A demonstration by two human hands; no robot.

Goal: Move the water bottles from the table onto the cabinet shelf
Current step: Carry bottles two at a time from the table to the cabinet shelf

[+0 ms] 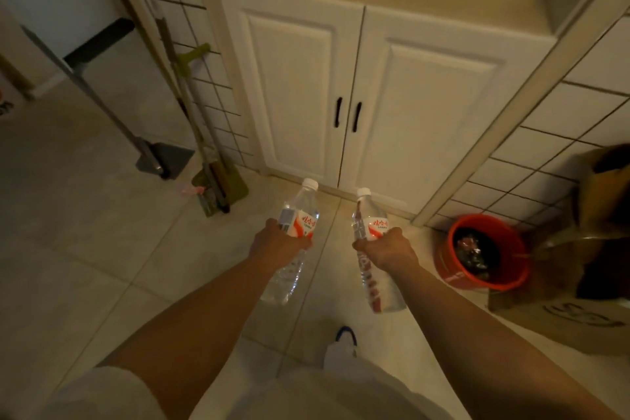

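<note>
Clear plastic bottles: two, white caps, red-and-white labels, held above the tiled floor before the white cabinet (358, 85).
Left hand (279, 244): grip closed around left bottle (297, 225).
Right hand (388, 251): grip closed around right bottle (370, 228).
Nearby: red bucket (446, 256) at right.

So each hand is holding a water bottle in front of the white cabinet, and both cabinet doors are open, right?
Not quite. The left hand and right hand each hold a water bottle, but the head view shows both cabinet doors closed.
</note>
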